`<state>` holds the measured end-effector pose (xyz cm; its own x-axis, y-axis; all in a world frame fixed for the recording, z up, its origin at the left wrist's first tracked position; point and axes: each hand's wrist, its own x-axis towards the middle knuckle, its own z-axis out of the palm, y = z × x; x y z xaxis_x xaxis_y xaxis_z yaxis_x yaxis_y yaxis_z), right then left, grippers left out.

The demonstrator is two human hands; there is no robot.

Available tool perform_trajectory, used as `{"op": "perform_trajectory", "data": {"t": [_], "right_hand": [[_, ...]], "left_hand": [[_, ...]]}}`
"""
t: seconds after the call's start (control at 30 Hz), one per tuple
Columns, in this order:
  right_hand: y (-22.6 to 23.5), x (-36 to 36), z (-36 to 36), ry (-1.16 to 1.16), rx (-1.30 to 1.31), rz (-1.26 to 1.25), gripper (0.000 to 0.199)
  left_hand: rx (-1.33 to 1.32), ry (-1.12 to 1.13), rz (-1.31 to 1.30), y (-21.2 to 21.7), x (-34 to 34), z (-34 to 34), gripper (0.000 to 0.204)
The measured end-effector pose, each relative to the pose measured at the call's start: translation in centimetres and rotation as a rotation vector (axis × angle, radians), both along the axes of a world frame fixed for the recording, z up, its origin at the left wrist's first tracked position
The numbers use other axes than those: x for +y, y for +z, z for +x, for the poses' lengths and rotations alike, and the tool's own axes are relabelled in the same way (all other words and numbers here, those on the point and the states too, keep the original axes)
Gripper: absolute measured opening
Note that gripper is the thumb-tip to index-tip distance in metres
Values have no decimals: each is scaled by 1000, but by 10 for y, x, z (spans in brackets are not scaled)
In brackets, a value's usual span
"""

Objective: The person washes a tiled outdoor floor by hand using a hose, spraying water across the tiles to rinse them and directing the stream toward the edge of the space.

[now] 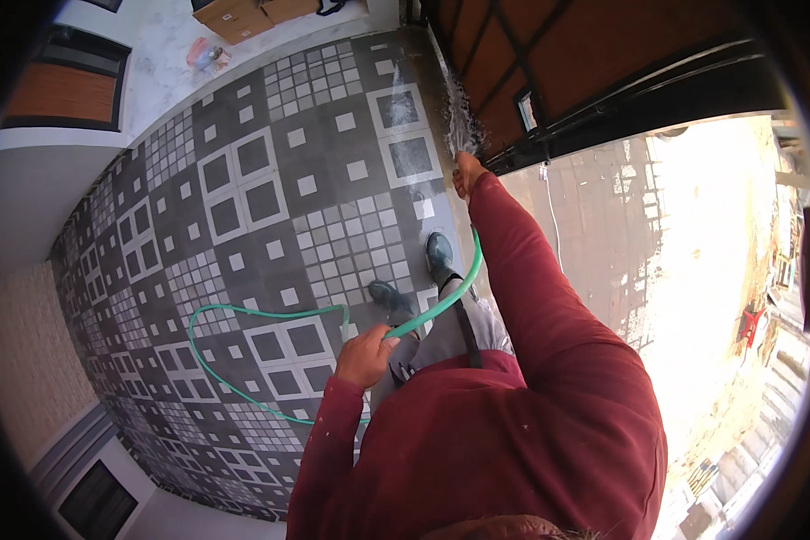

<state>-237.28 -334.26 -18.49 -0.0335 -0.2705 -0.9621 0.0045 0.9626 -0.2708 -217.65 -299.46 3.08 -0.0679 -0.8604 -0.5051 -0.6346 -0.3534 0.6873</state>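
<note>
Patterned grey tiled floor [270, 189]; green hose [243, 315] mid-frame, clamped in left hand [364, 355] fingers; right hand [466, 173], upper centre, finger state unclear, near spraying water [459, 112].

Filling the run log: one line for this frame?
left hand: grips green hose | right hand: hose end, spraying gate rail | tiled floor: wet by gate

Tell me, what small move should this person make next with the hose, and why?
Probably sweep the right hand slowly along the foot of the brown door. Water sprays there from the green hose end, only that strip of patterned tile floor looks wet, and the left hand holds slack loops to feed out.
</note>
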Motion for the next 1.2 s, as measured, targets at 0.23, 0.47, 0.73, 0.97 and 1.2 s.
{"op": "perform_trajectory", "data": {"t": [0.23,0.47,0.73,0.97,1.2], "right_hand": [[7,-98,25,36,-55,-63,21],[27,-161,39,12,-153,-173,16],[36,-191,40,91,-61,-366,23],[-82,-235,-17,25,-131,56,22],[-19,-142,35,249,-113,-214,21]], "left_hand": [[-4,88,-2,6,-63,-25,25],[-46,96,-128,11,-107,-37,24],[-89,54,-173,8,-130,-46,28],[-14,-46,-95,20,-142,-64,29],[-33,8,16,6,-122,-64,28]]}}
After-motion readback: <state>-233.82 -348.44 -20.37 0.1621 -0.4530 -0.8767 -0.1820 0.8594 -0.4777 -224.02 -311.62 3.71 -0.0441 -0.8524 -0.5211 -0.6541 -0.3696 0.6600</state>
